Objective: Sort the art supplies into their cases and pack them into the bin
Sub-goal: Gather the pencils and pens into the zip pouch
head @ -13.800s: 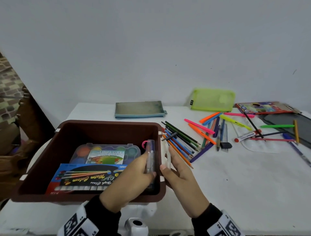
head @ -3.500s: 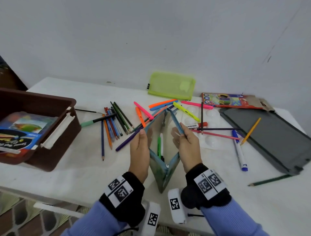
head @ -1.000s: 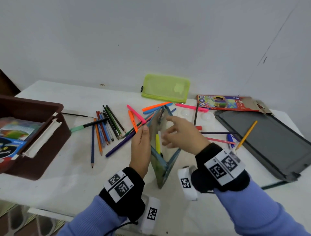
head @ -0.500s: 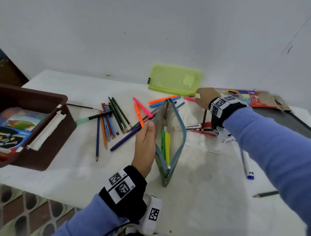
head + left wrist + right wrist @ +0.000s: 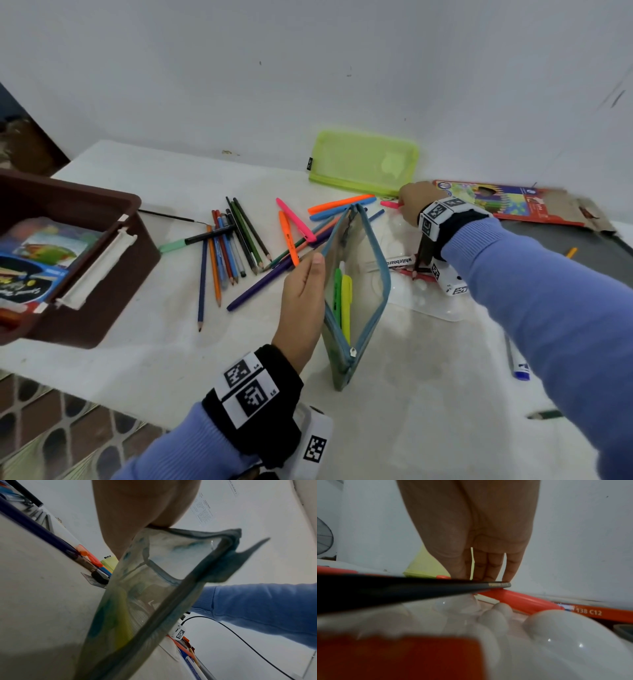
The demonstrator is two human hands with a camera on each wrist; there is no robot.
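Your left hand (image 5: 301,301) is pinching the near rim of the clear blue-trimmed pouch (image 5: 356,294), keeping it standing open on the white table (image 5: 411,411), with 2 highlighters, green and yellow, sitting inside. Your right hand (image 5: 412,202) is reaching far out, fingers down on a pink highlighter (image 5: 388,204) beside the lime pouch (image 5: 363,168); can't tell if it's gripping. The brown bin (image 5: 102,260) is sitting off to the left.

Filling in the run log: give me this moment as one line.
left hand: holds pouch open | right hand: at pink highlighter | pouch: green, yellow markers inside
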